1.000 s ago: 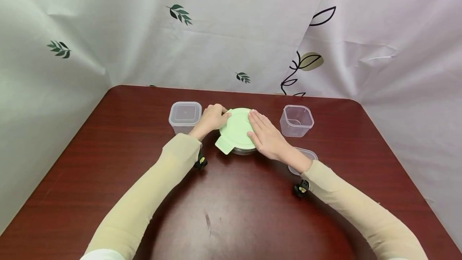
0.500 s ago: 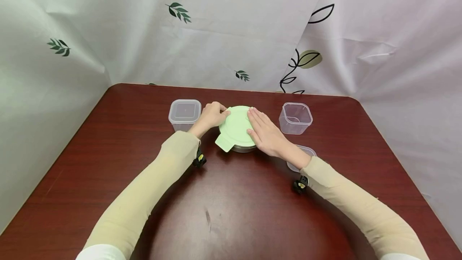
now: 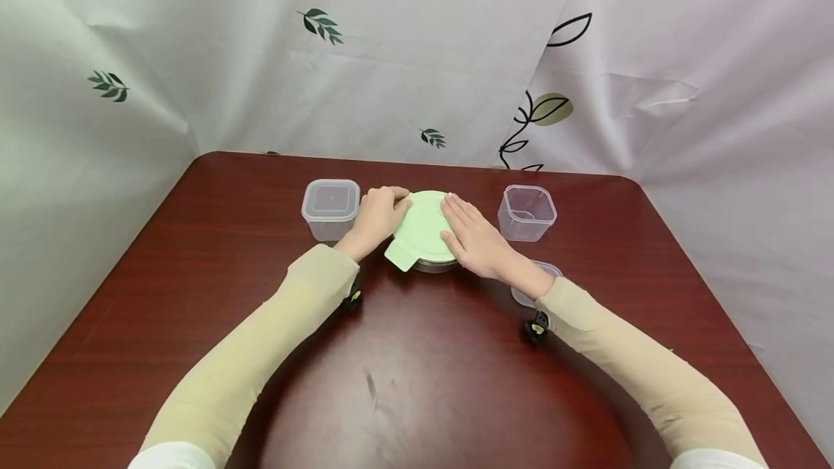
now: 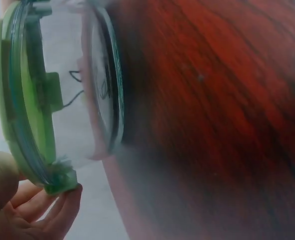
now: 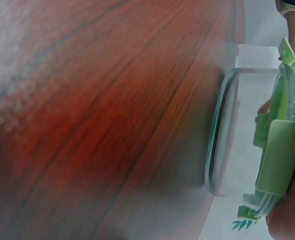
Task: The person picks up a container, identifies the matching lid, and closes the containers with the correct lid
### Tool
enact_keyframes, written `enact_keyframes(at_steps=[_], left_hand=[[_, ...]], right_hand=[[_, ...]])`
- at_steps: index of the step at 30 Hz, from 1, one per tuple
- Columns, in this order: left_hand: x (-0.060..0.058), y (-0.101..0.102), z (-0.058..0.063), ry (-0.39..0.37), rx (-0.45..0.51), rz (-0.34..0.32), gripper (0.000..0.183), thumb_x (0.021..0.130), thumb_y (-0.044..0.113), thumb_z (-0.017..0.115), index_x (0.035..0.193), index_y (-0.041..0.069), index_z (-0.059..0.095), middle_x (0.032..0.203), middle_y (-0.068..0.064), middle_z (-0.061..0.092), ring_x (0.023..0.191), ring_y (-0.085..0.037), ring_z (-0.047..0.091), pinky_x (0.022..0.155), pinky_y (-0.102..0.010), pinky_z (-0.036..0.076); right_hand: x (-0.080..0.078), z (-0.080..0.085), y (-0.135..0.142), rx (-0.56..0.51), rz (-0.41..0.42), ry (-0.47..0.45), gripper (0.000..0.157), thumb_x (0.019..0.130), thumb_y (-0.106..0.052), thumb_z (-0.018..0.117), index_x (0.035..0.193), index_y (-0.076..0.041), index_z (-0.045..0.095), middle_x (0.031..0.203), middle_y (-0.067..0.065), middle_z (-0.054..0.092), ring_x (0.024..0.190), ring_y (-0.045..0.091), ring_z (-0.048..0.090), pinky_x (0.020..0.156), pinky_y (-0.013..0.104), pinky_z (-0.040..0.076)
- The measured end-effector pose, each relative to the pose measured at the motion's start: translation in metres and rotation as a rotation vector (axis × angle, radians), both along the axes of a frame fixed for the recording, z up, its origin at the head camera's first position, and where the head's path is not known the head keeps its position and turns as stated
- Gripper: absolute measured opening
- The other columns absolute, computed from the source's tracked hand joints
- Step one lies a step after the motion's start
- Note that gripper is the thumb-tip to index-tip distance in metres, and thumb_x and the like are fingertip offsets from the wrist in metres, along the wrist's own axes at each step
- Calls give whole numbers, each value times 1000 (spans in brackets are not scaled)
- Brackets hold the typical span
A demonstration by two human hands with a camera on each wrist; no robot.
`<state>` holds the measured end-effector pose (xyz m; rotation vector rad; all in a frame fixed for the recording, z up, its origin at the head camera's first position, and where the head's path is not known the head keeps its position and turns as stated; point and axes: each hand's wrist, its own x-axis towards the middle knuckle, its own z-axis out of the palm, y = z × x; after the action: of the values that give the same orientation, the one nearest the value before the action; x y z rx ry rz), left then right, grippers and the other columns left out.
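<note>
A round glass food container [image 3: 435, 266] wears a light green lid [image 3: 423, 226] and stands toward the far side of the table. At its left edge is my left hand [image 3: 378, 217], thumb at the lid's rim. The left wrist view shows the fingers [image 4: 62, 210] curled under a green side latch [image 4: 62, 181]. My right hand [image 3: 481, 243] lies on the lid's right part with straight fingers. One latch flap [image 3: 402, 255] sticks out at the front left. Another flap [image 5: 277, 157] hangs down the side in the right wrist view.
A lidded clear square box [image 3: 331, 203] stands just left of my left hand. To the right is an open clear box [image 3: 528, 214]. A loose clear lid [image 3: 524, 298] lies partly behind my right forearm. Patterned cloth [image 3: 365, 85] hangs behind the dark red table [image 3: 404, 368].
My left fingers have shifted slightly and the forefinger reaches straighter along the lid's far-left edge. My right hand stays flat on the lid. The head view has moved a little.
</note>
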<state>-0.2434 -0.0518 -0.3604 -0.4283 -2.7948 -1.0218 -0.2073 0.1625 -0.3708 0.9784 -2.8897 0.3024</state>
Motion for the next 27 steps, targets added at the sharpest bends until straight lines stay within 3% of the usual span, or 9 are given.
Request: enact_keyframes(at_steps=[6,9,13,21,27], left_hand=[[9,0,3,180,-240,-49,27,95,10,58,119,10,69,119,-8,68,103,-28,64,75,-42,54],[14,-2,6,276,-304,-82,28,90,4,60,115,12,71,118,-5,69,102,-26,63,76,-41,52],[23,-9,7,362,-307,-154,26,88,4,64,111,10,72,112,-5,72,100,-25,64,80,-41,50],[39,-27,1,450,-255,-315,27,87,25,71,108,10,73,105,-4,73,98,-22,64,86,-39,49],[44,-34,-3,479,-210,-495,28,87,27,70,109,9,72,111,-4,72,109,-21,63,99,-38,47]], right_hand=[[-1,0,0,3,-2,-8,59,103,-32,33,150,2,24,158,16,22,150,27,14,122,42,14],[-1,-1,0,1,-5,-5,58,103,-31,34,150,2,24,158,16,22,150,26,14,122,41,13],[-1,-1,1,3,-7,-4,58,103,-32,33,150,2,23,159,15,21,150,25,14,122,41,12],[-1,-3,2,-4,-5,2,59,103,-33,32,151,1,22,159,15,20,150,25,13,122,42,13],[-2,-3,1,-6,-8,-1,59,103,-33,32,151,0,21,159,14,19,150,24,12,122,41,12]])
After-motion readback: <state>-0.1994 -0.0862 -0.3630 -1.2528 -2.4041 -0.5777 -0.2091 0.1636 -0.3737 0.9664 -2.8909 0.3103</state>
